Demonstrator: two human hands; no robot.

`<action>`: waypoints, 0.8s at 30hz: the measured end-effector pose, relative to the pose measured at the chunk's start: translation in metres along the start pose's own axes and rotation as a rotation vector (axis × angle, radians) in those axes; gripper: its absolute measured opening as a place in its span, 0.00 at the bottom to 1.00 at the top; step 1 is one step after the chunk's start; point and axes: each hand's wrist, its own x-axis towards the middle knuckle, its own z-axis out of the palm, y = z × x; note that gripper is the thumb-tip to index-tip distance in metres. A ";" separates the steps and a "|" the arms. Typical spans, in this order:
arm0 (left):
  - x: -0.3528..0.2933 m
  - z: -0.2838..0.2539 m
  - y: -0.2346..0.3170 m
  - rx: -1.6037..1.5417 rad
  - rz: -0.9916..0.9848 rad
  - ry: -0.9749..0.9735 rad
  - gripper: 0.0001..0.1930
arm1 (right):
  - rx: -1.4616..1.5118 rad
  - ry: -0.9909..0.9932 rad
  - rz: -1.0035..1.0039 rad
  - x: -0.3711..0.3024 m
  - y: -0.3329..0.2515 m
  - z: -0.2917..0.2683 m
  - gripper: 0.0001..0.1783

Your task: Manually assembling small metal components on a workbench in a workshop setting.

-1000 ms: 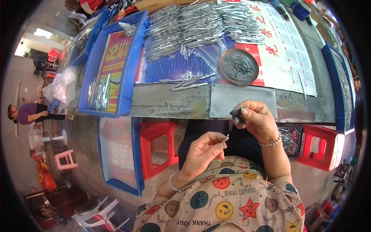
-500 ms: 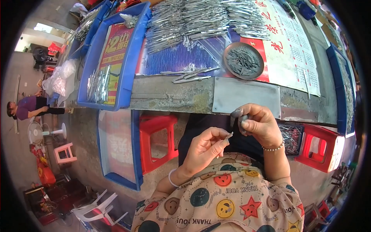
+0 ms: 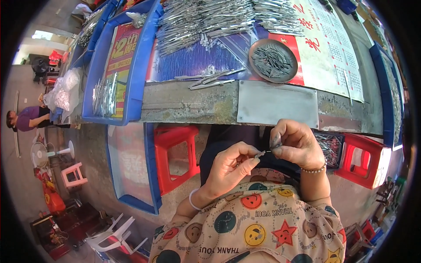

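both hands were found raised together in front of the person's chest, below the edge of the workbench (image 3: 197, 105). the left hand (image 3: 230, 164) had thumb and forefinger pinched shut on a small metal piece (image 3: 260, 154), its tip pointing toward the other hand. the right hand (image 3: 296, 142) had its fingers curled and closed on a second small dark part (image 3: 276, 141), held at the fingertips. the two parts stood just beside one another, nearly touching; whether they had met could not be told, as both were very small in view.

on the bench lay a round metal dish (image 3: 272, 60) holding thin metal pins, three loose flat metal blades (image 3: 215, 79) near the front edge, and a large heap of bright metal strips (image 3: 206, 17) toward the back. a blue tray (image 3: 136, 74) to the left held more strips. a dark tray of small metal parts (image 3: 329, 149) sat low at the person's right, next to a red stool (image 3: 366, 160); another red stool (image 3: 175, 155) stood under the bench.

judgement: the joining of the two held parts appeared in hand and not finished. the heap of strips and the well-filled dish suggested much stock remained unworked; no separate pile of completed pieces could be identified with certainty.
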 end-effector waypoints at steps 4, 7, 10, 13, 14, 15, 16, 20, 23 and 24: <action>0.001 -0.002 -0.002 0.018 0.010 -0.016 0.07 | -0.005 0.015 0.018 0.002 0.002 0.001 0.09; 0.001 -0.003 -0.004 0.007 0.018 -0.018 0.06 | -0.017 0.013 0.007 0.004 0.005 0.000 0.10; 0.003 -0.004 -0.004 0.019 0.025 -0.019 0.06 | -0.011 0.005 0.019 0.005 0.005 -0.001 0.10; 0.002 -0.005 -0.002 0.023 0.021 -0.020 0.06 | -0.012 0.010 0.039 0.006 0.005 0.000 0.10; 0.002 -0.006 -0.002 0.022 0.019 -0.018 0.06 | 0.006 0.007 0.048 0.007 0.006 -0.001 0.10; 0.003 -0.007 -0.003 0.025 0.011 -0.025 0.05 | 0.022 0.006 0.056 0.007 0.007 -0.002 0.11; 0.003 -0.007 -0.004 0.027 0.002 -0.032 0.05 | 0.022 0.007 0.058 0.007 0.007 -0.003 0.11; 0.004 -0.009 -0.003 0.024 -0.008 -0.033 0.05 | 0.039 0.004 0.040 0.009 0.008 -0.002 0.11; 0.004 -0.010 -0.003 0.032 0.000 -0.033 0.05 | 0.033 0.011 0.049 0.010 0.008 -0.002 0.11; 0.004 -0.011 -0.003 0.034 -0.002 -0.038 0.06 | 0.015 0.013 0.049 0.011 0.008 -0.002 0.11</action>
